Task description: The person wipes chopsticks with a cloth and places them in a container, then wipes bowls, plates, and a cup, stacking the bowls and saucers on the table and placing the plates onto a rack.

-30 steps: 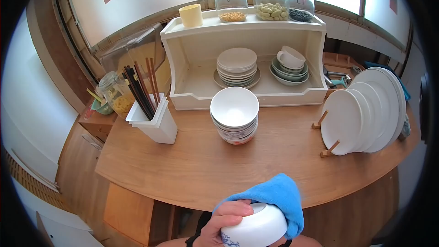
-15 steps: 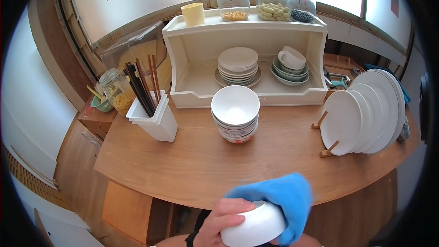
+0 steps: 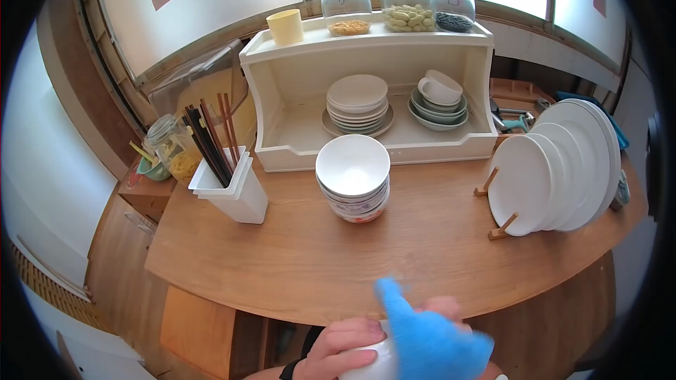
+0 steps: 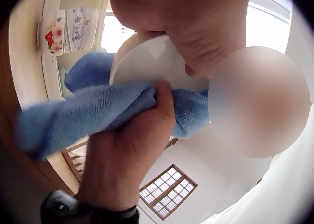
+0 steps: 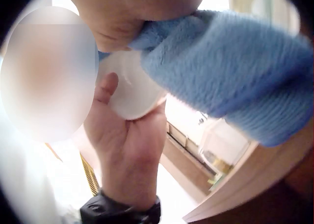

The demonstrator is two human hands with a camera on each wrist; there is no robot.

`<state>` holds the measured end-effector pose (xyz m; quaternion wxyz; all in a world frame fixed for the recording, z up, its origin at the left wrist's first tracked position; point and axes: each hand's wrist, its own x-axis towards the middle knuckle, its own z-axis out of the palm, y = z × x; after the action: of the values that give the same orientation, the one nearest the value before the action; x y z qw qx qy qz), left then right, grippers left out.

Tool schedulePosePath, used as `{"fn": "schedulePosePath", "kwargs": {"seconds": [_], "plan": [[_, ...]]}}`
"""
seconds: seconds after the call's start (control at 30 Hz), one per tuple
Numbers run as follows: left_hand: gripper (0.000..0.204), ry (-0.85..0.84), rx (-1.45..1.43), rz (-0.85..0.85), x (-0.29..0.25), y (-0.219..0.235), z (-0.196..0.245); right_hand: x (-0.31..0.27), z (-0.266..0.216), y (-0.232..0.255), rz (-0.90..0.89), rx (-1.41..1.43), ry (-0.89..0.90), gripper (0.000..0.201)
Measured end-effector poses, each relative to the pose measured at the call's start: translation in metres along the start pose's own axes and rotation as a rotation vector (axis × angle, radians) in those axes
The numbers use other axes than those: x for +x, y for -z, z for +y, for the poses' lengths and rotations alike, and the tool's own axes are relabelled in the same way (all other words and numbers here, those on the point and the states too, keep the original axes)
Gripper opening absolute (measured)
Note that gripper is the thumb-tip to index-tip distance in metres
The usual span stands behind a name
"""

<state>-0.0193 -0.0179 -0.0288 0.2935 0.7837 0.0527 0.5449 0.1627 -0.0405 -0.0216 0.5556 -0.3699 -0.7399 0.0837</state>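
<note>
At the table's near edge, my left hand (image 3: 345,348) grips a white bowl (image 3: 372,364), fingers spread over its outside. From the right wrist view, the thumb of that hand lies over the bowl's (image 5: 137,89) rim. My right hand (image 3: 443,307) holds a blue cloth (image 3: 436,346) against the bowl, and the cloth covers much of it in the head view. In the left wrist view the right hand (image 4: 140,135) has its thumb pressed on the cloth (image 4: 88,108) at the bowl's rim. A stack of bowls (image 3: 352,169) stands farther back on the table.
A white shelf (image 3: 282,158) holds stacked plates (image 3: 357,91) and green bowls (image 3: 438,114), with glass jars (image 3: 408,10) on top. Chopsticks stand in a white holder (image 3: 243,197) at left. White plates (image 3: 521,186) lean in a wooden rack (image 3: 501,229) at right.
The right hand has swung the blue cloth from behind the bowl round to its near right side, and now shows above the cloth. The left hand keeps its hold on the bowl.
</note>
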Motion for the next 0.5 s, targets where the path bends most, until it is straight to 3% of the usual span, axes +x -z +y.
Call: {"fn": "schedulePosePath", "kwargs": {"seconds": [0.07, 0.1, 0.13, 0.17, 0.2, 0.33, 0.37, 0.43, 0.5], "plan": [[0.040, 0.028, 0.000, 0.046, -0.003, -0.008, 0.002, 0.024, -0.019, -0.001, -0.346, 0.060, -0.386, 0.010], [0.040, 0.051, -0.028, 0.133, -0.006, -0.014, 0.001, 0.016, -0.023, -0.009, -0.348, 0.248, -0.527, 0.010], [0.039, 0.074, -0.055, 0.218, -0.009, -0.017, 0.000, 0.009, -0.029, -0.019, -0.307, 0.497, -0.716, 0.011], [0.044, 0.115, -0.075, 0.164, -0.014, -0.012, -0.001, -0.015, -0.017, -0.042, 0.050, 0.929, -0.871, 0.015], [0.044, 0.114, -0.072, 0.160, -0.015, -0.012, -0.003, -0.017, -0.003, -0.048, 0.052, 0.933, -0.868, 0.015], [0.066, 0.113, -0.157, 0.166, -0.025, -0.018, -0.011, 0.013, 0.016, -0.013, -0.184, 0.472, -0.286, 0.030], [0.066, 0.153, -0.150, 0.147, -0.031, -0.018, -0.010, 0.043, -0.024, 0.010, -0.449, -0.081, -0.266, 0.031], [0.063, 0.163, -0.089, 0.050, -0.033, -0.010, -0.007, 0.040, -0.033, 0.018, -0.697, -0.644, -0.228, 0.033], [0.064, 0.110, -0.073, 0.001, -0.024, -0.004, -0.006, -0.013, 0.009, 0.007, 0.193, -0.053, 0.238, 0.040]]}}
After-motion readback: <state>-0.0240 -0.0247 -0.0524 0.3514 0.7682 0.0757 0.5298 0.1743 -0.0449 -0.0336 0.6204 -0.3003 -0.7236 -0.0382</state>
